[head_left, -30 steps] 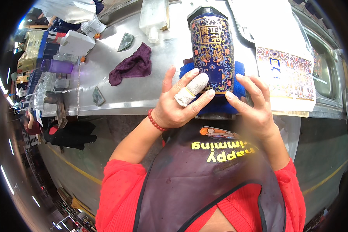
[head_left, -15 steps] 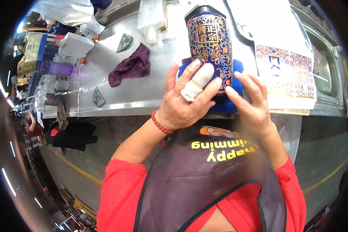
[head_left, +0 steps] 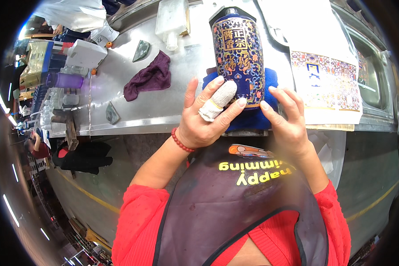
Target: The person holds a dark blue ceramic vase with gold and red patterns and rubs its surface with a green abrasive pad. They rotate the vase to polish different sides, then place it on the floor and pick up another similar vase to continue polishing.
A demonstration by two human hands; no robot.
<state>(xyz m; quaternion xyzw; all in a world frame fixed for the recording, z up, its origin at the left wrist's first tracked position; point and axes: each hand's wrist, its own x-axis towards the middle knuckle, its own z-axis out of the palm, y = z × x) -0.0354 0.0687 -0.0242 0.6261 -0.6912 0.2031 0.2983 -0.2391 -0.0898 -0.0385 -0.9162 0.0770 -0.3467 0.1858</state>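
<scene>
Left hand (head_left: pixel 204 122) and right hand (head_left: pixel 286 119) spread open, fingers pressed against blue ornate jar (head_left: pixel 239 55) lying on blue cloth (head_left: pixel 252 119), steel counter (head_left: pixel 119 75).

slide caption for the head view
Left hand and right hand press on a blue patterned jar lying on a blue cloth.

Steel bench (head_left: pixel 164 108): purple rag (head_left: pixel 148 77), blue cloth (head_left: pixel 252 117), patterned sheets (head_left: pixel 326 84).

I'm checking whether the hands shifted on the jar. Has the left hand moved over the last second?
Yes. The left hand has moved up the blue patterned jar; its bandaged finger now lies on the jar's lower side, farther from the metal table's edge.
</scene>
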